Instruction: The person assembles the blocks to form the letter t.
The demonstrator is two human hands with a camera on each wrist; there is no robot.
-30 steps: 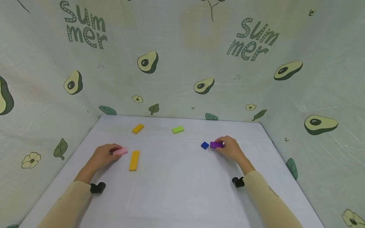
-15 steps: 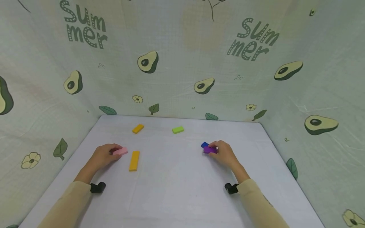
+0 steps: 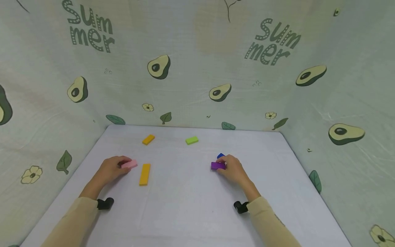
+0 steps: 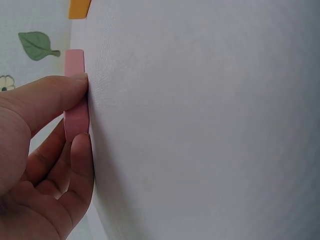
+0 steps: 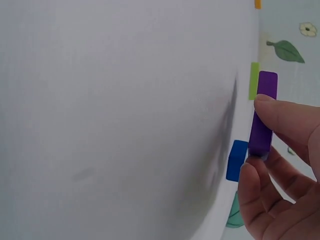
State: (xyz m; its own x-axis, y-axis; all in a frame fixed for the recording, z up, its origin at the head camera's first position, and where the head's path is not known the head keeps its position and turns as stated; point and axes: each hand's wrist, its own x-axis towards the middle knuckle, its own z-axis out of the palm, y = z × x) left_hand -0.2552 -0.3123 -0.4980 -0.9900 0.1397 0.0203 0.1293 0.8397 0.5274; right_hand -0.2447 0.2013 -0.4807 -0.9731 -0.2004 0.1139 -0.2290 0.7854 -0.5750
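Observation:
My left hand (image 3: 110,170) pinches a pink block (image 3: 129,164) at the left of the table; in the left wrist view the thumb lies across the pink block (image 4: 76,115) and curled fingers sit at its lower end. Between thumb and fingers, my right hand (image 3: 234,170) holds a purple block (image 3: 218,166), which the right wrist view shows as a long bar (image 5: 263,120). Just behind that hand is a blue block (image 3: 220,155), partly hidden by the fingers. A long orange block (image 3: 144,174) lies to the right of the pink one.
Farther back on the white table (image 3: 182,206) lie a smaller orange block (image 3: 148,139) and a lime green block (image 3: 192,140). Cloth walls (image 3: 185,96) printed with avocados rise along the back and both sides.
My right hand has carried the purple block leftward and toward me, past the front of the blue block. The left hand keeps its place with the pink block.

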